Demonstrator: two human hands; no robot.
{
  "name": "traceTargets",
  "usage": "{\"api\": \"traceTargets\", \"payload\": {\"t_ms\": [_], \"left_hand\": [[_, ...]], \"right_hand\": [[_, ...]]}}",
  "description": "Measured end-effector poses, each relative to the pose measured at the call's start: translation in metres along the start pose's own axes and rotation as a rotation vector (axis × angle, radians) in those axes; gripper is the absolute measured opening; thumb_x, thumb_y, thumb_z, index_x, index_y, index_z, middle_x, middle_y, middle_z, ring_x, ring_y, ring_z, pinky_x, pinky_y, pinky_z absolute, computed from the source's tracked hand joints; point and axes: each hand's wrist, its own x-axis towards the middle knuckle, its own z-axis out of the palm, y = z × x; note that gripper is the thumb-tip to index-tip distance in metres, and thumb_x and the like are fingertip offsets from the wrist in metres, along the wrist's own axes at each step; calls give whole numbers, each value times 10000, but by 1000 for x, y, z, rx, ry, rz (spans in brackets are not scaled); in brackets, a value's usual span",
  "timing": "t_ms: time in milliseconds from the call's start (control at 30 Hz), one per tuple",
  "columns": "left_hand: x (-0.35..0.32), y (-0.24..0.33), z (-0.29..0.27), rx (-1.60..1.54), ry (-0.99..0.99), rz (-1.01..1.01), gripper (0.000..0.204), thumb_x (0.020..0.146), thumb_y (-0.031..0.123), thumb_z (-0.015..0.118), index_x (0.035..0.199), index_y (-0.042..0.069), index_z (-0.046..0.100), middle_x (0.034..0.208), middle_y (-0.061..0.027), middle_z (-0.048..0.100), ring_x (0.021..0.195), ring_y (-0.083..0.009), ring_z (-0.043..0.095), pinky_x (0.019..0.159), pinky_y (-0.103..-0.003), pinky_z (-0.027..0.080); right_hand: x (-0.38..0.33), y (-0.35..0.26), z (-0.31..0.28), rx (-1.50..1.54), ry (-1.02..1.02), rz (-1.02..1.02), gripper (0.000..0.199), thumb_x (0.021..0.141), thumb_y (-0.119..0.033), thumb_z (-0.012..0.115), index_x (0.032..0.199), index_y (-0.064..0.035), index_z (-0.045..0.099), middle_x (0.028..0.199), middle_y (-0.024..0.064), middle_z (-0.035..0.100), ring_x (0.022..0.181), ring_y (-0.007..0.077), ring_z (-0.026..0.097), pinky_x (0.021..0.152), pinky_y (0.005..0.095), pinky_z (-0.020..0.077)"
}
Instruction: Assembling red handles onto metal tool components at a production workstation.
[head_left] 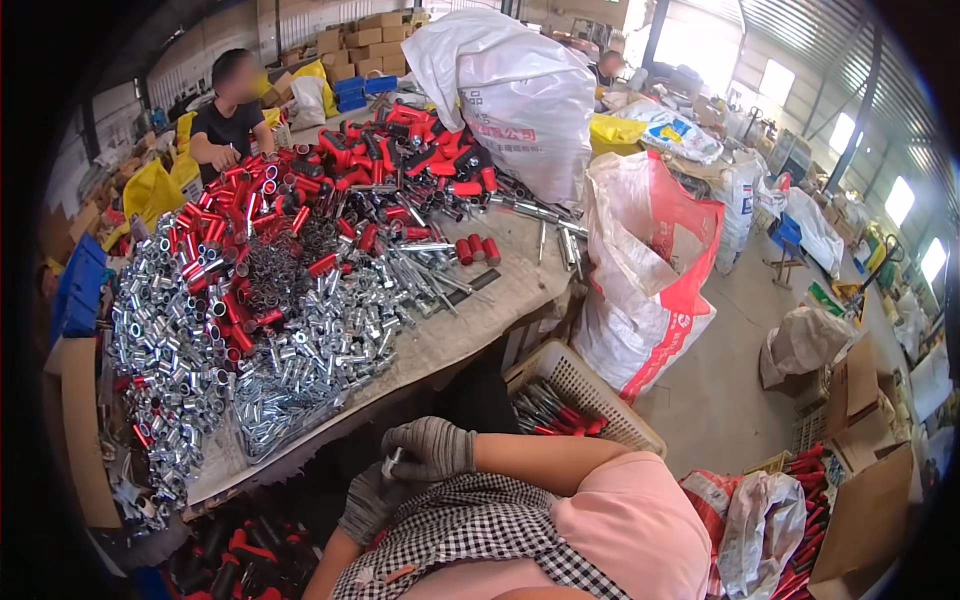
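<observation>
Close to my lap, in grey knitted gloves, my two hands meet. My right hand (pixel 432 448) has its fingers bent over a small silver metal part (pixel 393 462), which looks like a short tube. Just below it, my left hand (pixel 368 505) is closed around the lower side of the same part; most of its fingers are hidden behind the right hand and the checked apron. On the table beyond lies a large heap of silver metal sleeves (pixel 165 350), with red tubes (pixel 235 310) and red-and-black handles (pixel 440 155) piled farther back.
The table's front edge (pixel 400 385) runs before me. A beige crate (pixel 620 425) with red-handled parts stands at right, under a white-and-red sack (pixel 650 270). Black-and-red handles (pixel 225 560) lie low at left. Another person (pixel 230 120) works across the table.
</observation>
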Motion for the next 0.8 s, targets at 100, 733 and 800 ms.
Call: {"api": "traceTargets", "payload": {"t_ms": [100,733,800], "left_hand": [[1,5,3,-87,-6,30,459,788,458,606,1043,76,621,926,-183,650,883,-370,620,739,-429,490],[20,17,12,183,-129,-73,383,782,398,628,1001,85,593,862,-195,643,821,-393,619,689,-457,494],[23,15,24,195,-46,67,369,784,389,626,1005,97,580,838,-201,637,797,-396,617,673,-467,489]], "right_hand": [[-7,0,-3,1,20,-8,322,751,-331,648,944,-76,612,815,154,642,765,346,633,687,408,509],[-22,24,17,114,183,84,290,781,-284,630,965,-66,580,812,157,641,761,330,640,686,387,512],[-33,41,24,175,279,122,282,795,-285,621,966,-65,578,809,158,641,759,326,641,687,386,513]]}}
